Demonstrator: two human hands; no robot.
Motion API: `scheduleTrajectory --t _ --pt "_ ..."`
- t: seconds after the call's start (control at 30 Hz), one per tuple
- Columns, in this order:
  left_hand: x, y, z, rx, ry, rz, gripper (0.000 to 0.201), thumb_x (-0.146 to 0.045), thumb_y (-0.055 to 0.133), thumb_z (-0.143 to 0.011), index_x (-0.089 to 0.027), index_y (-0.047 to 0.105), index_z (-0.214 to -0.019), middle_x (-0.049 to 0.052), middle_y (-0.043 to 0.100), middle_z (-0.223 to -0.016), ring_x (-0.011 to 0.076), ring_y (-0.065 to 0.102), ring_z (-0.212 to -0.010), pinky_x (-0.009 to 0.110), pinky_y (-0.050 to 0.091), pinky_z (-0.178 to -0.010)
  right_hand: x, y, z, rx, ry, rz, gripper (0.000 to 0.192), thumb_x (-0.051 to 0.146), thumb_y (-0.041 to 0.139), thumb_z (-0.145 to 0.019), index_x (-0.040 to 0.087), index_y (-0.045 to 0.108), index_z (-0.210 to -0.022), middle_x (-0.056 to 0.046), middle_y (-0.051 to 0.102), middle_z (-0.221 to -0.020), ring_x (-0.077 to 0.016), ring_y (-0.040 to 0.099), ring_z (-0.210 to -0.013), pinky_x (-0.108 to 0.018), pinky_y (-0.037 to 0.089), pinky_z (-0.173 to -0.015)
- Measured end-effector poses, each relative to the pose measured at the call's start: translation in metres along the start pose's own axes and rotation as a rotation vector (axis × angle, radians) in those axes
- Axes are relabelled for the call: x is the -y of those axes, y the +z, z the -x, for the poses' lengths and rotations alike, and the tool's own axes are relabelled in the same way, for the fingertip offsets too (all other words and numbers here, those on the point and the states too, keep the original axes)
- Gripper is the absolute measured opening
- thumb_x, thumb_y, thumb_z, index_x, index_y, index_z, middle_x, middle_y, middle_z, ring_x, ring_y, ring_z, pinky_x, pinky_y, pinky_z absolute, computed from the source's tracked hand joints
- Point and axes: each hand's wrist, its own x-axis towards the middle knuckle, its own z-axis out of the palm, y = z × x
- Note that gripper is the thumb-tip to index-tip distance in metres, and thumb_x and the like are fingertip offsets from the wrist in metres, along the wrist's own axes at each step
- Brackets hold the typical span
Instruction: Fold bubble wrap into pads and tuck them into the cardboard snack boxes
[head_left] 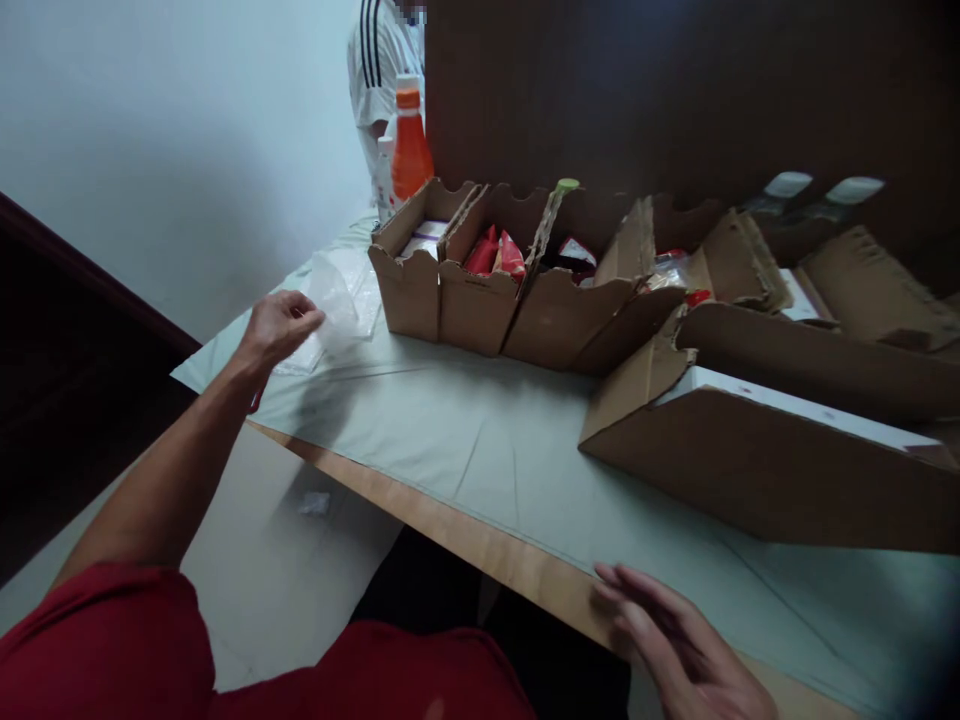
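Observation:
My left hand (279,325) reaches out over the left end of the table, its thumb and fingers pinched together on a clear plastic bag (335,305). The bag rises slightly from more clear plastic (298,360) lying on the cloth. Near the front table edge, my right hand (679,640) hovers low with nothing in it, fingers stretched out and apart from the thumb. Nearest to that hand is a long cardboard bin (750,460) with a flat white box (795,405) inside.
A row of cardboard bins (469,310) runs along the back, holding red packets (495,252) and boxes. An orange bottle (410,150) stands behind them. A person in a white shirt (371,75) is beyond the table. Pale cloth (450,430) covers the tabletop.

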Motion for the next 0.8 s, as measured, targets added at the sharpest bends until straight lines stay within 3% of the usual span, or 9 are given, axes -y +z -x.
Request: scheduleTrajectory --t 0.1,0.2,0.3,0.37,0.43,0.53,0.63,0.7,0.8 --pt "-0.036 0.016 0.066 0.074 0.214 0.172 0.018 -0.036 0.063 -0.076 -0.020 0.063 -0.068 -0.001 0.062 -0.067 0.0151 0.055 -0.064 0.027 0.043 -0.062 0.025 0.038 -0.023 0.255 -0.032 -0.124 0.054 0.058 0.072 -0.086 0.025 0.067 -0.128 -0.015 0.071 -0.133 -0.0298 0.071 -0.118 -0.042 0.062 -0.094" --pt "-0.070 0.053 0.137 0.202 0.289 0.404 0.020 -0.033 0.059 -0.079 -0.020 0.059 -0.064 -0.001 0.059 -0.064 0.0135 0.054 -0.062 0.025 0.042 -0.059 0.043 0.080 -0.047 0.456 -0.037 -0.264 0.084 0.064 0.073 -0.082 0.027 0.045 -0.151 -0.018 0.052 -0.154 -0.0324 0.057 -0.136 -0.050 0.053 -0.106" --pt "-0.096 0.087 0.190 0.329 0.302 0.510 0.021 -0.033 0.059 -0.084 -0.020 0.061 -0.069 -0.001 0.061 -0.066 0.0120 0.054 -0.059 0.023 0.042 -0.054 0.044 0.100 -0.070 0.421 -0.025 -0.332 0.105 0.073 0.073 -0.075 0.025 0.031 -0.159 -0.023 0.038 -0.163 -0.0348 0.051 -0.141 -0.052 0.053 -0.104" --pt "-0.104 0.096 0.209 0.357 0.319 0.541 0.020 -0.036 0.060 -0.088 -0.020 0.065 -0.077 0.000 0.065 -0.070 0.0121 0.057 -0.059 0.024 0.044 -0.054 0.038 0.099 -0.082 0.354 -0.047 -0.284 0.108 0.072 0.075 -0.073 0.025 0.031 -0.159 -0.024 0.036 -0.163 -0.0351 0.052 -0.138 -0.050 0.055 -0.097" --pt "-0.101 0.092 0.214 0.313 0.366 0.559 0.018 -0.035 0.060 -0.091 -0.020 0.068 -0.086 0.002 0.068 -0.078 0.0136 0.060 -0.065 0.025 0.048 -0.058 0.031 0.092 -0.090 0.325 -0.054 -0.214 0.107 0.069 0.078 -0.070 0.024 0.035 -0.156 -0.024 0.044 -0.158 -0.0335 0.059 -0.129 -0.048 0.057 -0.092" --pt "-0.076 0.071 0.203 0.111 0.424 0.480 0.013 -0.031 0.060 -0.091 -0.021 0.068 -0.090 0.003 0.068 -0.083 0.0163 0.063 -0.074 0.029 0.052 -0.069 0.024 0.082 -0.099 0.309 -0.055 -0.173 0.097 0.066 0.077 -0.073 0.022 0.041 -0.152 -0.024 0.057 -0.144 -0.0296 0.066 -0.115 -0.046 0.058 -0.088" --pt "-0.038 0.053 0.178 -0.075 0.296 0.321 0.022 -0.038 0.062 -0.087 -0.021 0.068 -0.100 0.006 0.068 -0.095 0.0209 0.065 -0.087 0.032 0.054 -0.074 0.022 0.083 -0.109 0.274 -0.124 -0.158 0.086 0.061 0.076 -0.077 0.021 0.047 -0.147 -0.020 0.065 -0.131 -0.0272 0.067 -0.109 -0.044 0.057 -0.088" --pt "-0.017 0.051 0.158 -0.083 0.139 0.251 0.043 -0.048 0.064 -0.082 -0.018 0.066 -0.114 0.009 0.068 -0.104 0.0249 0.066 -0.094 0.035 0.055 -0.075 0.025 0.091 -0.119 0.253 -0.168 -0.117 0.083 0.057 0.077 -0.076 0.021 0.049 -0.146 -0.016 0.069 -0.122 -0.0259 0.068 -0.105 -0.045 0.055 -0.091" --pt "-0.001 0.063 0.134 0.004 -0.028 0.210 0.071 -0.057 0.065 -0.076 -0.015 0.059 -0.133 0.010 0.069 -0.105 0.0270 0.067 -0.091 0.039 0.054 -0.079 0.032 0.108 -0.137 0.233 -0.238 -0.010 0.082 0.048 0.075 -0.077 0.020 0.048 -0.148 -0.008 0.072 -0.104 -0.0216 0.068 -0.094 -0.041 0.052 -0.092"
